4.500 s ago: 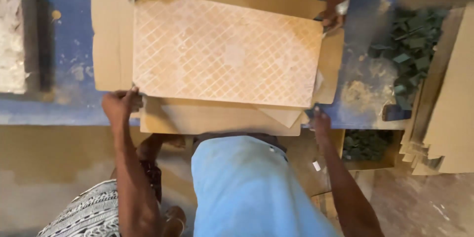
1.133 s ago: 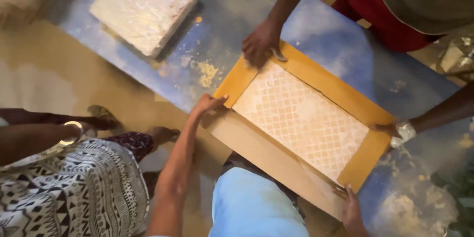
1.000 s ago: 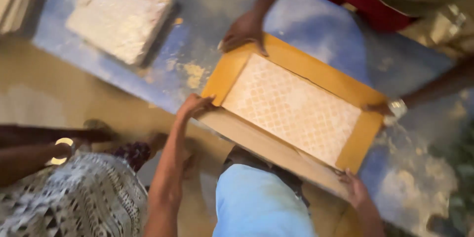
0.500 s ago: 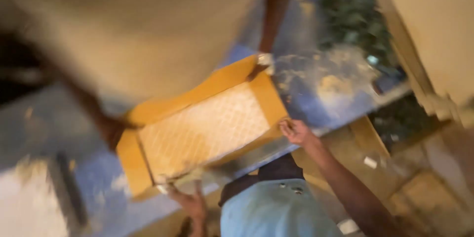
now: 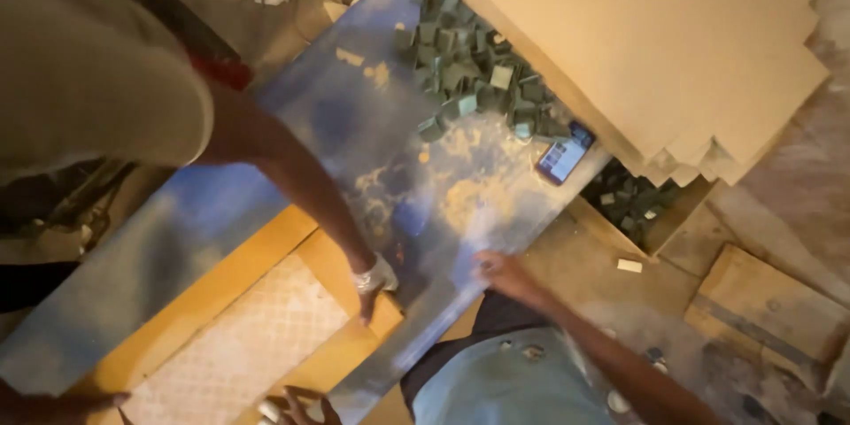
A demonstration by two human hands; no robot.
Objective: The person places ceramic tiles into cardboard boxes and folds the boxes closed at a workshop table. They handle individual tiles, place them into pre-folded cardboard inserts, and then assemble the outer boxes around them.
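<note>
Since half a second ago, the yellow frame [image 5: 266, 336] has slid toward seven o'clock and the view has swung over the blue table [image 5: 416, 168].

Head view: the frame lies flat with its patterned sheet [image 5: 239, 350] seated, so fitting seems done. The right hand [image 5: 498, 270] rests open on the table edge at five o'clock. The left hand [image 5: 297, 405] shows loose fingers touching the frame's near edge. A co-worker's hand [image 5: 372, 288] presses its corner. At three o'clock, an open box [image 5: 633, 204] holds green blocks, under stacked boards [image 5: 646, 44].
</note>
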